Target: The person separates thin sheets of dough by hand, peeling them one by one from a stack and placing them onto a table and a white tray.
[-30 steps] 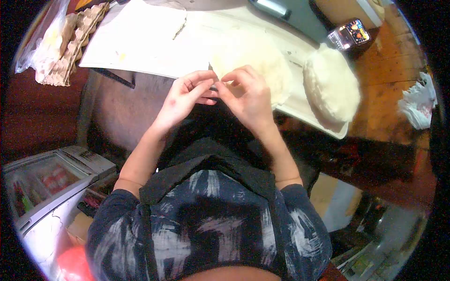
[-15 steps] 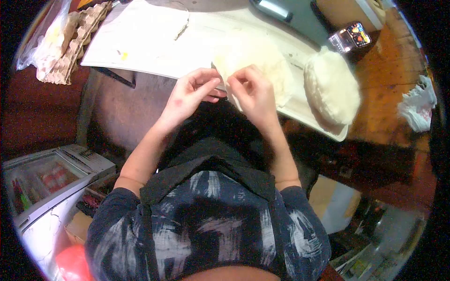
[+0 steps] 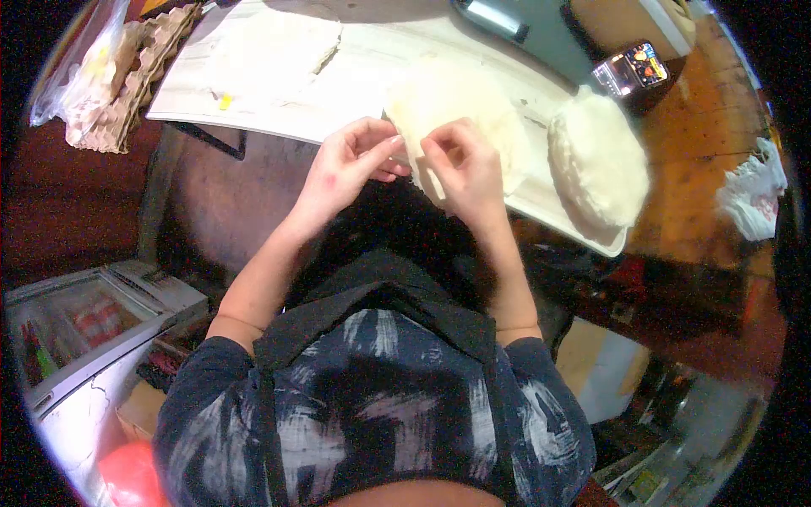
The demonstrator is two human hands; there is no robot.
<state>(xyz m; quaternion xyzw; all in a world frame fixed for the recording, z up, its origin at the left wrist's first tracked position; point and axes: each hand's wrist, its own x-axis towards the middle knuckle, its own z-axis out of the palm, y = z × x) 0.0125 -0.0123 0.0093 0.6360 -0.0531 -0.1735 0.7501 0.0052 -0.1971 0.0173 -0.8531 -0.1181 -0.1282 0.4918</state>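
Observation:
A thin, pale yellowish sheet (image 3: 465, 101) lies on the white board (image 3: 287, 118), its near edge hanging over the front. My left hand (image 3: 359, 160) is at the sheet's left front edge, thumb and fingers bent toward each other; what they hold, if anything, is too small to make out. Just to its right, my right hand (image 3: 465, 165) pinches the sheet near its front edge. A thick stack of round whitish sheets (image 3: 598, 159) rests on the board's right end.
Egg cartons (image 3: 139, 80) and a plastic bag sit at the left. A lit phone (image 3: 634, 69) leans at the upper right. Crumpled white plastic (image 3: 753, 190) lies on the wooden table (image 3: 684, 169). A glass-topped freezer (image 3: 93, 321) stands at lower left.
My right hand has shifted slightly right and down, away from my left hand. My left hand has barely moved.

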